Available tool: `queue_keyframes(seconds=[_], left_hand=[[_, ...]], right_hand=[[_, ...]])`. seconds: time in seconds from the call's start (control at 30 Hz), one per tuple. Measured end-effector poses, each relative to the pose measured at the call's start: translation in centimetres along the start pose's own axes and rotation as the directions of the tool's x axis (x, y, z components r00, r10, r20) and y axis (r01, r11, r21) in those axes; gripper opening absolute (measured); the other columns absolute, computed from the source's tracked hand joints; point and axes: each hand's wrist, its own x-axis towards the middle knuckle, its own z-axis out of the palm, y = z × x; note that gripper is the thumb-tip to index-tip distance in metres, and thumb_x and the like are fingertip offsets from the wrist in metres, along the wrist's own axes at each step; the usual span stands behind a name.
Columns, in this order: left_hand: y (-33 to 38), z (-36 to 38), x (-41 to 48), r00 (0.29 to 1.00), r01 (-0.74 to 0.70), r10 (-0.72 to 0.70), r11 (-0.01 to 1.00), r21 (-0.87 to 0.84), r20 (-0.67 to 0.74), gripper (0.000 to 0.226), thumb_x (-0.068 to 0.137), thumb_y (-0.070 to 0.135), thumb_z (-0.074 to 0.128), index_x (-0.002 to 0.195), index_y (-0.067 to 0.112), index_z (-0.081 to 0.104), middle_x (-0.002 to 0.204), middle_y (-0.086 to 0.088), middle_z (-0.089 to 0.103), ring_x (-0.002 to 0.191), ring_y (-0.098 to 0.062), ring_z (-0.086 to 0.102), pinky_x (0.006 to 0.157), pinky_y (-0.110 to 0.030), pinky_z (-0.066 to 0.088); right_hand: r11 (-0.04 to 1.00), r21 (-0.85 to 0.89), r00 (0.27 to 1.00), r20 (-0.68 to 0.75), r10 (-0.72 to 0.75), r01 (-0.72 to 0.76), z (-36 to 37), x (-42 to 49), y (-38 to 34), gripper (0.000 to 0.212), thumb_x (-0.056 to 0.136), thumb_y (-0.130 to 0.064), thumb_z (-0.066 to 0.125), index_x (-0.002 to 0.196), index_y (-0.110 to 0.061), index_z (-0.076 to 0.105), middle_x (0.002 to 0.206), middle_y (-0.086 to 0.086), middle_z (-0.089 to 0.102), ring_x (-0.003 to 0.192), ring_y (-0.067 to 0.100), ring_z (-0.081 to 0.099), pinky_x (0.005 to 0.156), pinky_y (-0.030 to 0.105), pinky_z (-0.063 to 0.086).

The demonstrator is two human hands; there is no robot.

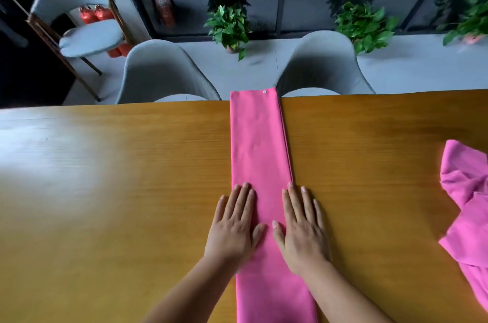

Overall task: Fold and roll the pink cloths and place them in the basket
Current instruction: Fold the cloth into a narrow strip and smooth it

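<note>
1. Two bare hands lie flat, palms down, on a long folded pink cloth [260, 153] in the middle of a wooden table [118, 190].
2. The cloth is folded into a narrow strip that runs from the near edge of the view to the far edge of the table, where its end slightly overhangs. A small round white snap or button [264, 91] sits near its far right corner.
3. Layered edges show along the strip's right side, stacked closely on each other.
4. The left hand [236, 226] rests on the strip's left edge, fingers straight and slightly spread, the outer fingers lying over onto the wood. It grasps nothing; it only presses down.
5. The right hand [302, 227] rests on the strip's right edge in the same way: fingers extended and fanned, thumb pointing inward on the cloth, outer fingers on the table. It too pinches nothing.
6. The two thumbs are near each other over the middle of the strip, apart.
7. A second pink cloth [467, 206] lies crumpled at the right edge of the table, well apart from the hands and partly cut off by the frame.
8. Beyond the far edge stand two grey chairs [163, 71], pushed close to the table, with potted green plants [229, 24] on the floor behind them.
</note>
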Motion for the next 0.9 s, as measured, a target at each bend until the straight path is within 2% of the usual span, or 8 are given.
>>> queue_keyframes(seconds=[0.1, 0.27, 0.4, 0.53, 0.63, 0.73, 0.9], left_hand=[[-0.7, 0.9, 0.1, 0.999, 0.038, -0.039, 0.997, 0.061, 0.018, 0.082, 0.108, 0.067, 0.023, 0.169, 0.015, 0.005, 0.177, -0.003, -0.004, 0.162, -0.022, -0.009, 0.131, -0.05, 0.009], [-1.1, -1.5, 3.7, 0.988, 0.027, -0.058, 0.979, 0.204, 0.144, 0.085, 0.104, 0.071, 0.005, 0.165, 0.016, -0.016, 0.172, -0.003, -0.026, 0.158, -0.021, -0.026, 0.13, -0.048, -0.006], [1.0, -1.2, -0.6, 1.0, 0.005, -0.008, 0.994, 0.113, 0.03, 0.077, 0.109, 0.057, 0.017, 0.168, 0.011, -0.004, 0.175, -0.007, -0.011, 0.161, -0.022, -0.015, 0.131, -0.049, 0.006], [2.9, 1.8, -6.6, 0.998, -0.011, 0.006, 0.997, 0.077, 0.062, 0.082, 0.109, 0.065, 0.025, 0.168, 0.012, 0.001, 0.176, -0.005, -0.006, 0.162, -0.022, -0.01, 0.131, -0.05, 0.012], [2.5, 2.0, -5.8, 0.998, 0.001, -0.011, 0.991, 0.137, 0.068, 0.085, 0.107, 0.069, 0.018, 0.168, 0.013, -0.002, 0.176, -0.005, -0.012, 0.161, -0.022, -0.015, 0.13, -0.051, 0.01], [2.5, 0.7, -4.8, 0.991, -0.014, -0.013, 0.979, 0.203, 0.134, 0.086, 0.106, 0.069, 0.009, 0.166, 0.012, -0.012, 0.173, -0.006, -0.022, 0.159, -0.022, -0.025, 0.13, -0.05, 0.003], [4.8, 1.5, -11.0, 0.999, -0.051, 0.051, 0.996, 0.069, 0.012, 0.076, 0.11, 0.054, 0.027, 0.168, 0.009, 0.006, 0.176, -0.01, -0.003, 0.163, -0.025, -0.007, 0.13, -0.051, 0.015]], right_hand=[[0.999, -0.038, 1.0, -0.006, -0.006, 0.006, 1.0, 1.0, 0.8, 0.082, 0.1, -0.059, 0.031, 0.168, -0.018, 0.008, 0.176, 0.0, -0.003, 0.162, 0.027, -0.004, 0.128, 0.052, 0.015], [0.998, -0.06, 1.0, 0.026, -0.017, 0.019, -0.3, 4.0, 1.1, 0.079, 0.102, -0.059, 0.018, 0.168, -0.016, 0.011, 0.176, -0.001, -0.008, 0.161, 0.028, -0.011, 0.129, 0.053, 0.011], [0.996, -0.009, 0.994, -0.063, -0.089, 0.089, -0.9, -1.2, 0.8, 0.075, 0.106, -0.054, 0.027, 0.168, -0.018, 0.007, 0.176, -0.001, -0.007, 0.161, 0.024, -0.011, 0.13, 0.051, 0.012], [0.994, -0.022, 0.994, 0.025, -0.108, 0.109, 1.7, -6.4, 2.0, 0.082, 0.103, -0.064, 0.03, 0.168, -0.02, 0.006, 0.176, -0.002, -0.005, 0.162, 0.027, -0.005, 0.128, 0.053, 0.017], [0.991, -0.065, 0.993, 0.039, -0.115, 0.117, 2.1, -5.1, 2.3, 0.084, 0.102, -0.066, 0.021, 0.168, -0.017, 0.005, 0.176, 0.001, -0.008, 0.161, 0.029, -0.01, 0.128, 0.054, 0.013], [0.988, -0.108, 0.992, 0.075, -0.105, 0.113, 1.2, -4.4, 1.9, 0.084, 0.102, -0.067, 0.009, 0.167, -0.016, -0.001, 0.174, 0.003, -0.018, 0.159, 0.028, -0.02, 0.129, 0.053, 0.005], [0.982, -0.001, 0.981, -0.04, -0.191, 0.191, 1.3, -11.9, 1.6, 0.079, 0.106, -0.061, 0.029, 0.168, -0.018, 0.008, 0.176, -0.001, -0.004, 0.162, 0.024, -0.007, 0.129, 0.051, 0.014]])
